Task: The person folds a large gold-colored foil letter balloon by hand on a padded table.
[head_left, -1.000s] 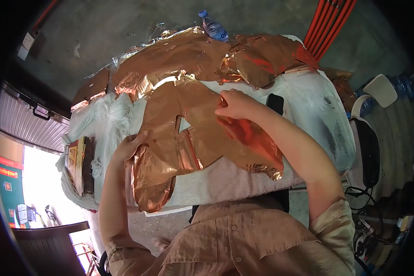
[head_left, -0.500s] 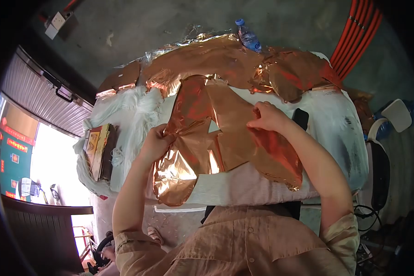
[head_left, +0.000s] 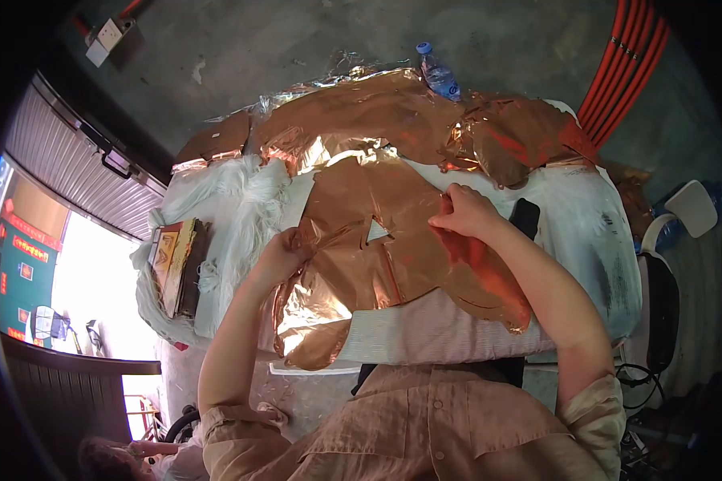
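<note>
Pinching a copper-coloured foil (head_left: pixel 413 260) by its two sides, the person holds it spread over the middle of the table (head_left: pixel 441 337), toward the near edge. The left hand (head_left: pixel 281 256) has its grip narrowed on the foil's left side, the fingertips partly hidden; the right hand (head_left: pixel 465 212) has thumb and finger closed on its right side, and a shiny red patch shows just below them. A small angular hole sits near the foil's middle, and its lower left lobe, creased and bright, reaches the table's near edge. More sheets (head_left: pixel 361 120) of the same colour lie along the table's far side, where a blue-capped bottle (head_left: pixel 439 74) stands or leans; its base is hard to make out. A black oblong (head_left: pixel 525 216) lies on the right half of the table, beside the right forearm. On the left half are a gathered white bundle (head_left: pixel 249 188) and, nearer the table's left end, a worn stack (head_left: pixel 176 260). Orange pipes (head_left: pixel 630 72) run beyond the table's far right corner. Below its left end, another person (head_left: pixel 168 457) shows in part.
</note>
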`<state>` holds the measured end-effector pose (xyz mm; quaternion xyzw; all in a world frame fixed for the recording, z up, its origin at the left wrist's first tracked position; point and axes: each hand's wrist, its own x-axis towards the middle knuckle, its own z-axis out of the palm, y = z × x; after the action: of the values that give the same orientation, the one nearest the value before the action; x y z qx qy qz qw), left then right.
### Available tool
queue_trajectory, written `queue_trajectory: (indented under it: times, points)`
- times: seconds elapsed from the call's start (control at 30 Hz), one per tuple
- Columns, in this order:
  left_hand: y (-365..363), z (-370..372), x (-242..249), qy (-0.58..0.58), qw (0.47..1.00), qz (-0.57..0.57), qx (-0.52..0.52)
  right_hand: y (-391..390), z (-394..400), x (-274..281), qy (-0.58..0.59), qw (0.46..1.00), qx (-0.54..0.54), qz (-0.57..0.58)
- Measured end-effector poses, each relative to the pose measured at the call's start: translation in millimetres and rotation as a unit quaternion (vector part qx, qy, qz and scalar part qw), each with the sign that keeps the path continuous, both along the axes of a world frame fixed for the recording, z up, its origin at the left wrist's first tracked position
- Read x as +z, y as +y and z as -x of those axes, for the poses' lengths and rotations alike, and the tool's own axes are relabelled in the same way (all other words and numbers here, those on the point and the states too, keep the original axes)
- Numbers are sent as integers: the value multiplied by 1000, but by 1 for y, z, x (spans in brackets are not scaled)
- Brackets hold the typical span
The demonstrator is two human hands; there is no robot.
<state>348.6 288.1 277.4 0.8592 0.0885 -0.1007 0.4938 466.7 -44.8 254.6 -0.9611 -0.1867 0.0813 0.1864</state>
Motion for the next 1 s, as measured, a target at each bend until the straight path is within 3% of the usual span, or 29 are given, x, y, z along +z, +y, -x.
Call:
queue_trajectory:
  times: [0.17, 0.23, 0.4, 0.47, 0.6, 0.77, 0.9, 0.97, 1.0]
  points:
    - [12, -1, -9, 16, 999, 29, 18, 1, -3, 2, 27, 999, -27, 27]
    - [19, 4, -2, 143, 952, 242, 125, 2, -5, 7, 46, 998, -23, 32]
    - [35, 9, 0, 175, 962, 205, 25, 4, -6, 10, 56, 997, -15, 43]
    - [29, 11, -7, 117, 976, 178, -39, 5, -6, 10, 55, 997, -13, 56]
    - [27, 7, -17, 161, 953, 255, -8, 1, -9, 5, 50, 997, 0, 57]
    - [26, 10, -25, 160, 955, 244, 44, 4, -2, 19, 98, 994, 22, 40]
    - [5, 22, -9, 82, 982, 166, 28, -3, -8, 9, 103, 993, 50, -2]
    - [7, 22, -17, -23, 996, 79, -28, -5, -9, 7, 149, 985, 60, -69]
    - [-1, 26, 3, 12, 992, 124, 5, -4, -3, 20, 227, 965, 38, -123]
